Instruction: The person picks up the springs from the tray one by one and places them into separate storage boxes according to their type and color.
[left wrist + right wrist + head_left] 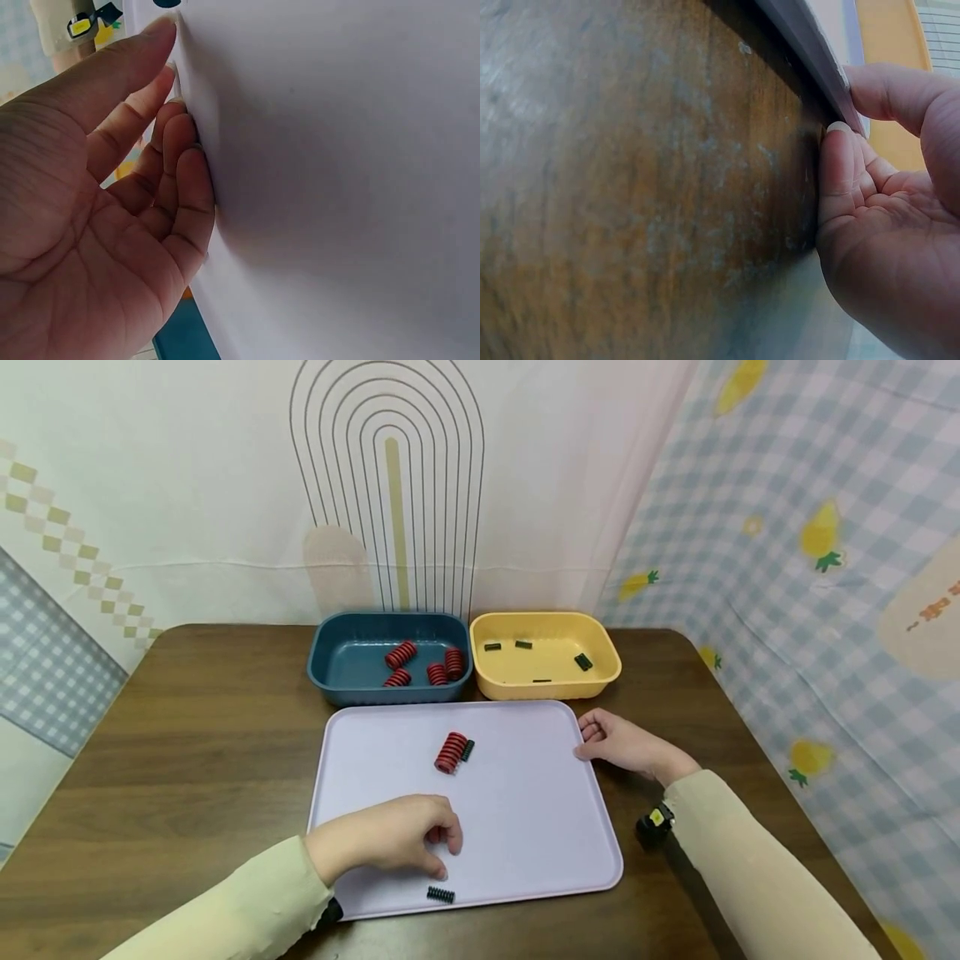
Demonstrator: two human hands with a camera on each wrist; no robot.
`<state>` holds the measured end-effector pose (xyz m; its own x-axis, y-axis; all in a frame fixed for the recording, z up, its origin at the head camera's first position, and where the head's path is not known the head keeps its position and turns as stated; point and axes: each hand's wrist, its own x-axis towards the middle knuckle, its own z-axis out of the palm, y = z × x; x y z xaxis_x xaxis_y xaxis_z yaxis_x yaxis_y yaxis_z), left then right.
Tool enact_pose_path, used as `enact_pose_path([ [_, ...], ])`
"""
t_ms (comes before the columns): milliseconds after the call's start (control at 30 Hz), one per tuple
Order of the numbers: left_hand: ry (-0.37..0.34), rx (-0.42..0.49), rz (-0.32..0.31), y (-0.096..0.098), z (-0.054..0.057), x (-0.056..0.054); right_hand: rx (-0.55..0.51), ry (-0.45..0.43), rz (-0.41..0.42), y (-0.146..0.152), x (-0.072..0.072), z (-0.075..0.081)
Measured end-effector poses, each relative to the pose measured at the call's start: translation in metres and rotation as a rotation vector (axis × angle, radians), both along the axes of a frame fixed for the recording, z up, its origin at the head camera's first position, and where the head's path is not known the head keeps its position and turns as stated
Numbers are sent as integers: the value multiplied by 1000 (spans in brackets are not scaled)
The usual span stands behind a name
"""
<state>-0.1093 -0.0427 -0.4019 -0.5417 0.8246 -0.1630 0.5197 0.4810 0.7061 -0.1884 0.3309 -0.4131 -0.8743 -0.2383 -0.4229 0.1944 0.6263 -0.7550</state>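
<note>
My left hand is low over the front left part of a pale lilac tray, fingers loosely bent and holding nothing. Just in front of its thumb lies a small dark green spring, near the tray's front rim. In the left wrist view the left hand's fingertips are at the tray surface. My right hand grips the tray's right rim, its thumb on the edge and the other fingers curled below. Farther back on the tray, a red spring lies beside another small green spring.
Behind the tray, a blue bin holds several red springs. A yellow bin to its right contains several small green springs. Everything stands on a brown wooden table, with patterned cloth hanging behind and at the right.
</note>
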Motion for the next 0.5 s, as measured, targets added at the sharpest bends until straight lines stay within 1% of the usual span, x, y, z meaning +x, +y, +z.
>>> enact_pose_path([
  [200, 30, -11, 7, 2, 0, 1, -1, 0, -7, 1, -1, -1],
  [267, 33, -7, 5, 3, -1, 0, 0, 9, 4, 1, -1, -1],
  [433, 18, -19, 11, 5, -2, 1, -3, 23, 21, 0, 0, -1],
  [500, 9, -34, 11, 7, -1, 1, -9, 20, 15, 0, 1, 1],
])
